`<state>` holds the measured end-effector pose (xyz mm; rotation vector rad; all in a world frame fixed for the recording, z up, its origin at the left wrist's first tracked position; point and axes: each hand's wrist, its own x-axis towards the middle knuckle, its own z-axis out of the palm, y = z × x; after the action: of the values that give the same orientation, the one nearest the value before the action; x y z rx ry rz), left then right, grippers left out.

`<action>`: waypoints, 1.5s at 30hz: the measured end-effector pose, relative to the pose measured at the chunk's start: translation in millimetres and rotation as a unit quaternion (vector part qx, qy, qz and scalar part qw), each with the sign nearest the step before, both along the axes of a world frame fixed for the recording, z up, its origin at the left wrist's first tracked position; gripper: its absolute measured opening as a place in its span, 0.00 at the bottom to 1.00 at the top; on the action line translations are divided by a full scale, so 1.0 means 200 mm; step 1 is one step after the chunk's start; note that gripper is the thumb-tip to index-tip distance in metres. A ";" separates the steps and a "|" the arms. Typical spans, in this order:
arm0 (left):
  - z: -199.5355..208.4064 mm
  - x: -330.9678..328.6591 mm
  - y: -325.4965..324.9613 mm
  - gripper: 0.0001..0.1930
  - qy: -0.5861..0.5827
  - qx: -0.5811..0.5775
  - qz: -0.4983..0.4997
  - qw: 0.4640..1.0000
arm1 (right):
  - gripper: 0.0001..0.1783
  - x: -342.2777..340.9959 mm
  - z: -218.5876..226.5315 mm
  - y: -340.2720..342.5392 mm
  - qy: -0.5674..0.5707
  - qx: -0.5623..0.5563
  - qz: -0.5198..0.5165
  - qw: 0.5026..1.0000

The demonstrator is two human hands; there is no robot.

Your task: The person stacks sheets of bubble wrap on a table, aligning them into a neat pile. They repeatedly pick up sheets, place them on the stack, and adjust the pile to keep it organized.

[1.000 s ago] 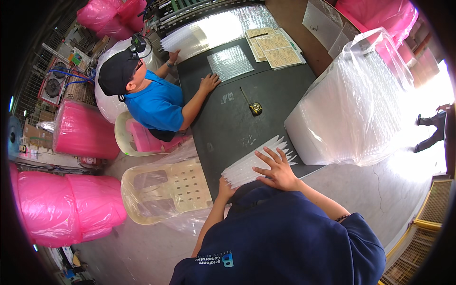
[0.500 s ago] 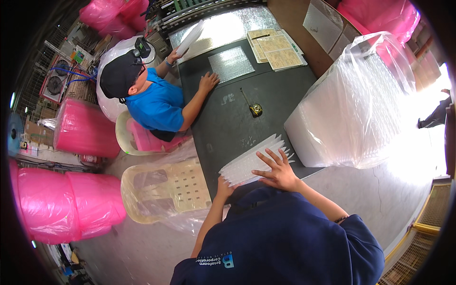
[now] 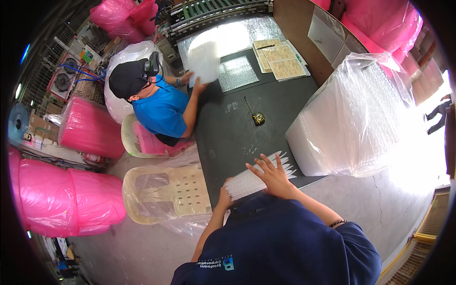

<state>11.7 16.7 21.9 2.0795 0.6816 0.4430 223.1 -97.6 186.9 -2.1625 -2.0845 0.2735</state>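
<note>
Left of the tape measure [image 3: 258, 118], a co-worker [image 3: 159, 111] holds a white sheet [image 3: 204, 64]. Nearer than the tape measure, the left hand [image 3: 226, 195] touches the left end of a white stack [image 3: 247, 184] at the counter's [image 3: 218, 137] near edge; its fingers are mostly hidden, so I cannot tell whether it grips. The right hand [image 3: 273, 179], fingers spread, rests on the stack. Right of the tape measure stands a wrapped bundle [image 3: 349, 118].

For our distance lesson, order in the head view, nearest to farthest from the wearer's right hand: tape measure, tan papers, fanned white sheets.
1. Fanned white sheets: under the right hand
2. Tape measure: mid-table
3. Tan papers: far end
</note>
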 end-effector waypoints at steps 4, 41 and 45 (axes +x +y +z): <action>0.05 0.05 -0.06 0.41 -0.056 -0.060 0.018 0.996 | 0.38 0.05 -0.13 0.02 0.036 0.023 0.044 0.998; -0.25 -0.67 -0.15 0.37 -0.045 -0.565 0.358 0.742 | 0.09 0.43 -0.31 0.71 0.544 0.145 -0.026 0.826; -0.32 -0.67 -0.10 0.35 -0.031 -0.556 0.327 0.763 | 0.08 0.14 -0.69 0.41 0.565 0.004 0.026 0.825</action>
<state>-122.9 -3.6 -42.2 0.6542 1.2412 0.3340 250.2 -15.4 47.9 -1.2929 -1.3718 1.1852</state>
